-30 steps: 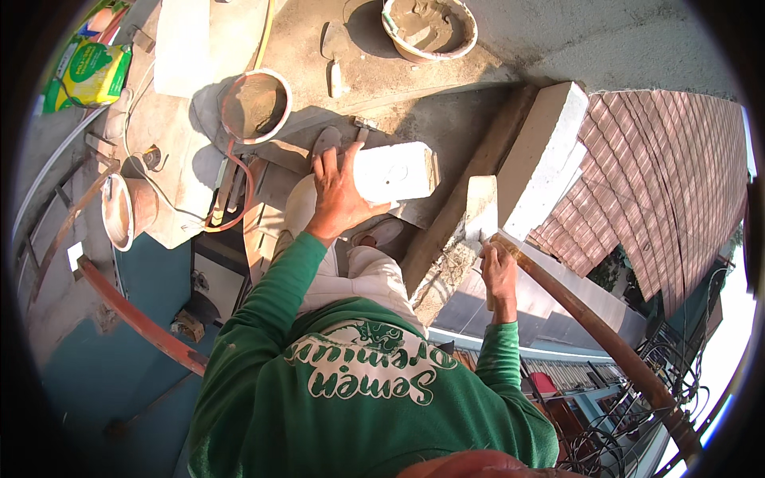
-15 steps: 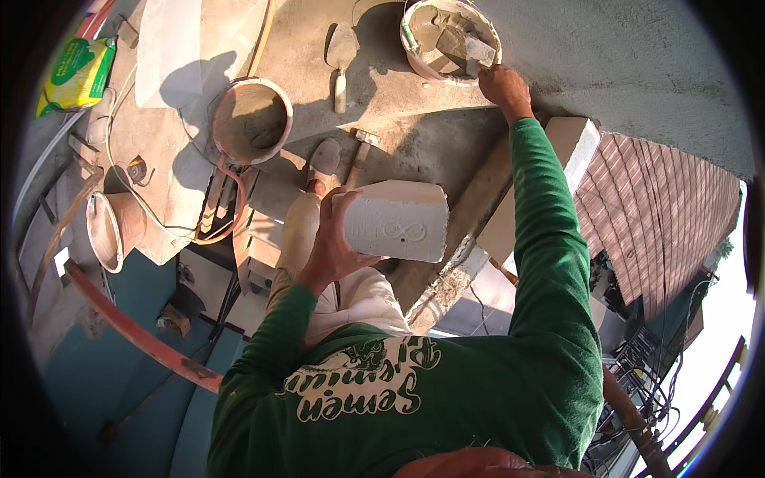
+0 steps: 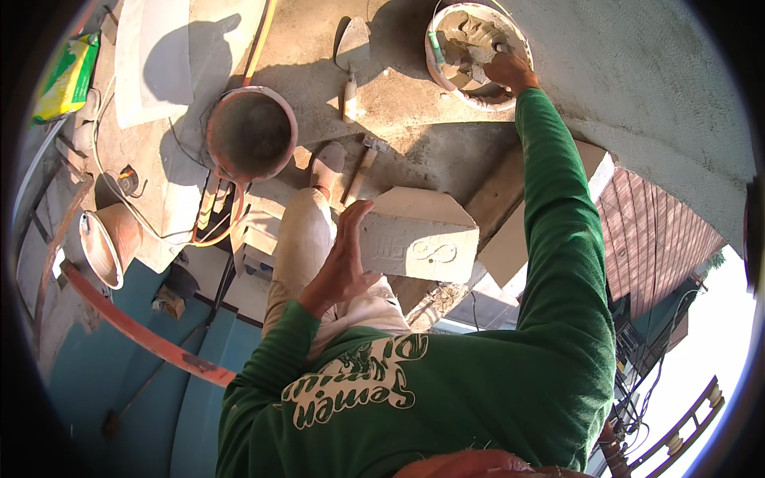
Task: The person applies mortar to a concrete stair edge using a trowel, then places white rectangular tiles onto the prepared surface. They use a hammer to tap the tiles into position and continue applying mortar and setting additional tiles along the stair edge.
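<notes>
Block (image 3: 422,248) near, mortar (image 3: 464,30) far, attention split

Risks, near to far. Left hand (image 3: 339,256) is at the block's left end, fingers straight, thumb apart near the lower edge. From my end I can't tell whether it clamps or only steadies. The block is in front of the lap; what bears its weight is hidden from me. If 1 hand carries it all, I'd expect the right end to sag first, and a slip could catch the shoe (image 3: 327,163) or chip a corner on the hammer (image 3: 363,169). Right hand (image 3: 511,72) is curled at the bucket (image 3: 476,99), seemingly around a tool (image 3: 480,57) smeared with mortar. Cause to watch: the long reach turning the shoulders and dragging the block along. Pushing against the bucket's side could also tip it.

Materials, same order. Sleeve (image 3: 550,211): soft green cloth, creased. Block: pale, matt, square-cut, shallow marks pressed into its sunlit face. Hammer: straight handle, stubby head. Trowel (image 3: 352,49): leaf-shaped blade, pale handle, lying on gritty concrete (image 3: 406,92). Bucket: round, pale rim caked grey. Mortar: wet-looking, thick, scooped into folds and ridges. Wall (image 3: 637,80): grey, coarse as sandpaper. Roof (image 3: 653,231): brown, ribbed courses, bent by my lens.
</notes>
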### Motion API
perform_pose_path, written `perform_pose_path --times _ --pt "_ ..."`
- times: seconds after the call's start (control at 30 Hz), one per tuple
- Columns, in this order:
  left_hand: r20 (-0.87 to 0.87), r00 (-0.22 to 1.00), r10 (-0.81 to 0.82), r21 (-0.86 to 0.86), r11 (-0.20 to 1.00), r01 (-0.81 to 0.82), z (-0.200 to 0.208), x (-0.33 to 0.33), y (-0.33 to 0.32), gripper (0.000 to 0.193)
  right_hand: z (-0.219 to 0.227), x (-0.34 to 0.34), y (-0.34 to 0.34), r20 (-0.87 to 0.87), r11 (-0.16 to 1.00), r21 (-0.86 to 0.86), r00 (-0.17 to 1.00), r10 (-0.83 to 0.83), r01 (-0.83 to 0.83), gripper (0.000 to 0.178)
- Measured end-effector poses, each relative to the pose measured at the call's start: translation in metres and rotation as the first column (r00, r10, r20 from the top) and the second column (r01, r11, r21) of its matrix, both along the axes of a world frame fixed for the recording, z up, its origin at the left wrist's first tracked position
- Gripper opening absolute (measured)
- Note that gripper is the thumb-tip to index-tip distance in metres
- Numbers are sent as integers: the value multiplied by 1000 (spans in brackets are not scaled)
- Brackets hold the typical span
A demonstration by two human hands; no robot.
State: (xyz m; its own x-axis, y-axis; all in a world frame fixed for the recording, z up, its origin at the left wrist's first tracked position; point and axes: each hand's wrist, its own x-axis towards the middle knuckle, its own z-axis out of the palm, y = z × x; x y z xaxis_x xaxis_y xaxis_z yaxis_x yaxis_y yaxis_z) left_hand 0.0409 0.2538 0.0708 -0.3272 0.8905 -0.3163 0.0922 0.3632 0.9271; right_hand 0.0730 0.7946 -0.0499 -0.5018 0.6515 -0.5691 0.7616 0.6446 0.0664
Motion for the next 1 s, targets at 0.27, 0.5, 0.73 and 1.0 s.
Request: perform_pose_path --times 0.27,0.5,0.73,1.0 --pt "6 998 63 -24 998 -63 -5 -13 26 117 -33 14 19 -140 972 -228 987 -84 50 50" --pt "-60 993 105 -54 993 -108 -10 -10 24 119 -22 52 7 -216 758 -577 838 -501 305 52" --pt "22 995 93 -27 995 -92 -13 9 21 121 -1 108 -31 -280 522 -741 513 -812 422 46" --pt "-60 996 66 26 998 -64 1 35 46 114 50 165 -53 -364 526 -696 391 -845 488 42"
